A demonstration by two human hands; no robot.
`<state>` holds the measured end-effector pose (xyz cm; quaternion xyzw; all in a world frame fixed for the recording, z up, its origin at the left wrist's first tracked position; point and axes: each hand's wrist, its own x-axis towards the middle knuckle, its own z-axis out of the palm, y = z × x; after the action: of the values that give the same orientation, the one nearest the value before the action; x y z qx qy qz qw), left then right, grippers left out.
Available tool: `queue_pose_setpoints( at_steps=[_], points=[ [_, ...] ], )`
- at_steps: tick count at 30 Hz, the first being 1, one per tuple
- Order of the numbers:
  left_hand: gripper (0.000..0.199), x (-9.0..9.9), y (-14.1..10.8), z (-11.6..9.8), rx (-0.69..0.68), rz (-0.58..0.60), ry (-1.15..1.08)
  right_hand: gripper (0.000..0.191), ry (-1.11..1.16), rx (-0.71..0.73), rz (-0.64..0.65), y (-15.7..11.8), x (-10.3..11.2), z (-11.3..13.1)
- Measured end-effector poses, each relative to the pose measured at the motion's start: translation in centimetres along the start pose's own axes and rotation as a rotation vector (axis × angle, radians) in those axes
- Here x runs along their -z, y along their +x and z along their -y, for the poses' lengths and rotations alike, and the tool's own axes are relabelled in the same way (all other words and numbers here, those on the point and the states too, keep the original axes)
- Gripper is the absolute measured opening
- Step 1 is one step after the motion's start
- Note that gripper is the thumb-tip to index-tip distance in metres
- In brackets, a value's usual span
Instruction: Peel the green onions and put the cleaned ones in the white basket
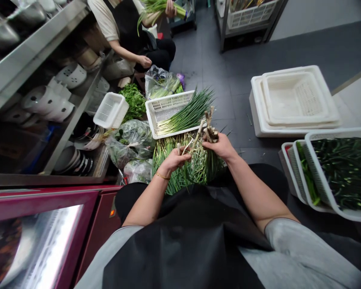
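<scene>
My right hand is closed around a small bunch of scallions, their brown, dirty root ends pointing up and their green leaves seeming to hang below. To its left, my left hand pinches pale scallion stalks, its fingers close to the bunch. Beneath both hands lies a heap of loose scallions in front of my lap. Just beyond the heap, a white slotted basket contains scallions laid lengthwise, white ends to the left and green tips to the right.
Bagged greens and leafy herbs lie left of the basket, near a small white basket. A co-worker sits ahead holding long green stalks. White tubs and a basket of dark green peppers stand right.
</scene>
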<state>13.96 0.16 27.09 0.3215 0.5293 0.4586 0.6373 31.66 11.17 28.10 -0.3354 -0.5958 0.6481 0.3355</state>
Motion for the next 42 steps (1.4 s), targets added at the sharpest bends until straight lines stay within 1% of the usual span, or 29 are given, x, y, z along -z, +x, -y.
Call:
queue_pose_setpoints(
  at_steps=[2,4,8,11,12,13,16,17,18,19,22,24,25,26,27,28,31,32,34,36,38,42],
  points=[
    [0.047,0.9,-0.5,0.4,0.033,-0.025,0.037,0.038,0.020,0.013,-0.068,0.2,0.8,0.1],
    [0.040,1.5,-0.8,0.7,0.045,-0.027,0.063,0.039,0.062,0.021,-0.118,0.4,1.5,0.2],
    [0.039,2.2,-1.1,1.4,0.015,-0.042,0.042,0.039,0.082,0.031,-0.158,0.7,2.6,0.4],
    [0.040,2.2,-1.1,1.4,0.025,-0.077,0.022,0.039,0.094,0.036,-0.168,0.7,2.7,0.6],
    [0.040,2.1,-0.9,1.3,0.027,-0.092,0.013,0.039,0.101,0.027,-0.138,0.5,2.4,0.6],
    [0.040,2.0,-0.7,1.0,0.020,-0.115,-0.004,0.039,0.106,0.006,-0.082,0.4,2.0,0.7],
    [0.040,1.2,0.2,-0.1,-0.065,-0.233,-0.101,0.039,0.117,-0.122,0.162,-0.1,0.5,0.6],
    [0.041,0.9,0.6,-0.6,-0.103,-0.281,-0.134,0.038,0.123,-0.163,0.210,-0.1,0.2,0.5],
    [0.042,0.7,0.8,-1.0,-0.137,-0.321,-0.156,0.038,0.133,-0.190,0.214,-0.1,0.0,0.4],
    [0.043,0.6,1.0,-1.4,-0.160,-0.345,-0.162,0.038,0.154,-0.202,0.171,0.1,0.1,0.3],
    [0.044,0.6,1.0,-2.2,-0.190,-0.355,-0.129,0.038,0.267,-0.192,-0.088,1.0,1.4,0.2],
    [0.043,0.5,0.7,-2.2,-0.207,-0.366,-0.118,0.037,0.319,-0.166,-0.225,1.5,2.2,0.2],
    [0.042,0.2,0.7,-2.1,-0.212,-0.376,-0.118,0.037,0.316,-0.137,-0.266,1.6,2.3,0.3],
    [0.041,-0.1,0.7,-2.0,-0.214,-0.383,-0.119,0.035,0.294,-0.101,-0.281,1.6,2.2,0.2],
    [0.041,-0.6,0.9,-1.9,-0.213,-0.384,-0.120,0.034,0.260,-0.070,-0.261,1.6,1.7,0.1],
    [0.040,-1.2,1.1,-1.8,-0.215,-0.383,-0.122,0.035,0.224,-0.053,-0.206,1.4,1.0,-0.2],
    [0.038,-3.0,1.9,-1.6,-0.268,-0.422,-0.158,0.043,0.202,-0.082,0.001,0.9,-1.9,-1.5],
    [0.038,-3.4,2.1,-1.5,-0.286,-0.449,-0.174,0.046,0.221,-0.100,0.029,0.7,-2.8,-2.0],
    [0.038,-3.7,2.3,-1.6,-0.289,-0.495,-0.185,0.047,0.246,-0.121,0.022,0.5,-4.0,-2.7],
    [0.038,-3.6,2.2,-1.6,-0.259,-0.504,-0.165,0.046,0.250,-0.154,0.008,0.2,-4.3,-2.8],
    [0.039,-3.2,1.9,-1.7,-0.227,-0.477,-0.143,0.044,0.294,-0.225,0.046,-0.1,-3.9,-2.4],
    [0.040,-2.5,1.1,-2.0,-0.203,-0.356,-0.114,0.046,0.455,-0.409,0.261,-0.6,-2.6,-1.2]
  ],
)
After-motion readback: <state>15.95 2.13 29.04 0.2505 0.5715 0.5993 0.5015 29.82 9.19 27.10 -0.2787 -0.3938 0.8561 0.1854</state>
